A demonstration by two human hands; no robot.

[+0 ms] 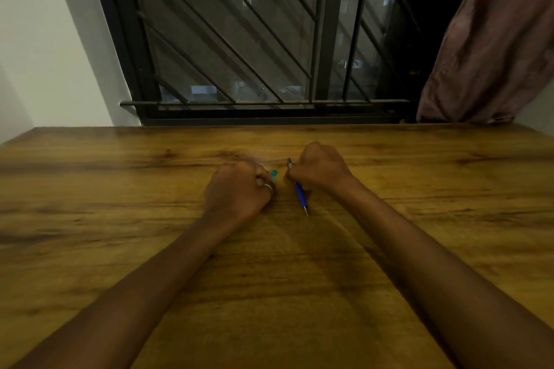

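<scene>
Two things are being held. The right hand (320, 169) is gripping a thin blue pen (300, 196), the left hand (236, 191) a teal cap (274, 174).

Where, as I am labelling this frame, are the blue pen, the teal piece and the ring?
blue pen (300, 197): head view, on the blue barrel below the right hand (319, 169).
teal piece (274, 173): head view, on the end sticking out of the left hand (236, 193).
ring (268, 187): head view, on the band round a finger.
</scene>
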